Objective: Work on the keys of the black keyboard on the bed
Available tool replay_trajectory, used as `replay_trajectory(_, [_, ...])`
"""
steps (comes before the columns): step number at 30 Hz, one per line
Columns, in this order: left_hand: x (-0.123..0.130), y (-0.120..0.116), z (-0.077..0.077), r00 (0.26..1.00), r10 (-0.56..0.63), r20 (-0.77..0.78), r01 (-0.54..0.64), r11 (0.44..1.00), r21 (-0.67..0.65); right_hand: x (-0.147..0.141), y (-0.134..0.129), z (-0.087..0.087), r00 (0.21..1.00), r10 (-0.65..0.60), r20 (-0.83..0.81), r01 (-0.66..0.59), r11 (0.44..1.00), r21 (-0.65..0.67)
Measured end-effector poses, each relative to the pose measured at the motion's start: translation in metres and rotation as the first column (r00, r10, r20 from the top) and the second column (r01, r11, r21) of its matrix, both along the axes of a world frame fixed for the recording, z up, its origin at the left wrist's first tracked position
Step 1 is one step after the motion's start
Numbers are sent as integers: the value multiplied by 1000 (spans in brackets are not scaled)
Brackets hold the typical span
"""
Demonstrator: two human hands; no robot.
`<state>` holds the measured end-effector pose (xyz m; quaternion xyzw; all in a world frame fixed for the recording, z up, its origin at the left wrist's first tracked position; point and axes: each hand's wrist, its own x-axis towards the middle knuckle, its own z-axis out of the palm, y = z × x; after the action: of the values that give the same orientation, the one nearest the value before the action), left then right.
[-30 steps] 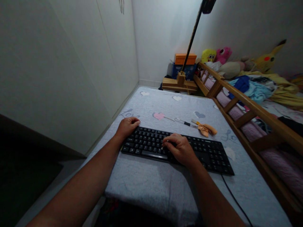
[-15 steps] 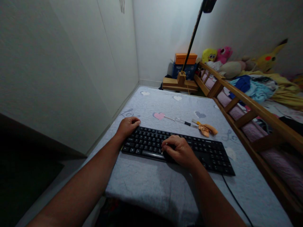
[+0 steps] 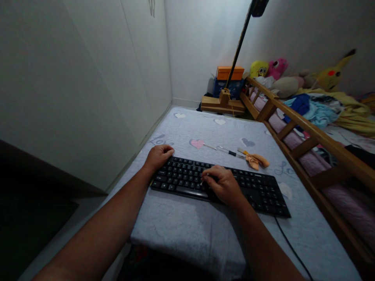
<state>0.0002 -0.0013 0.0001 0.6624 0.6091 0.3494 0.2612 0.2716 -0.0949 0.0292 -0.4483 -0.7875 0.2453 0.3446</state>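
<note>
A black keyboard (image 3: 187,175) lies at a slant on the patterned cloth (image 3: 181,218). My left hand (image 3: 159,158) grips its upper left corner, fingers closed at the edge. Over the middle keys, my right hand (image 3: 221,183) pinches a thin cotton swab (image 3: 202,183), its pale tip down among the keys near the space bar. Most of the swab is hidden by my fingers. Beyond the keyboard lie another thin white stick (image 3: 210,146), a wire keycap puller with a black grip (image 3: 232,153), a small yellow brush (image 3: 242,151) and a crumpled orange cloth (image 3: 255,160).
The keyboard cable (image 3: 293,248) runs toward the near right edge. A wooden bed rail (image 3: 307,134) borders the right side, with plush toys and clothes behind it. White cabinet doors (image 3: 117,78) stand left. A wooden stand (image 3: 222,103) and an orange box (image 3: 230,73) are at the back.
My right hand has shifted slightly up and to the right over the keys, still pinching the swab. My left hand and the keyboard have stayed in place.
</note>
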Motion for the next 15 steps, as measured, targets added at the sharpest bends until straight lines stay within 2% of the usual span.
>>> replay_trajectory(15, [0, 0, 0, 1000, 0, -2, 0, 1000, 2, -6, 0, -5, 1000, 3, -31, -3, 1000, -24])
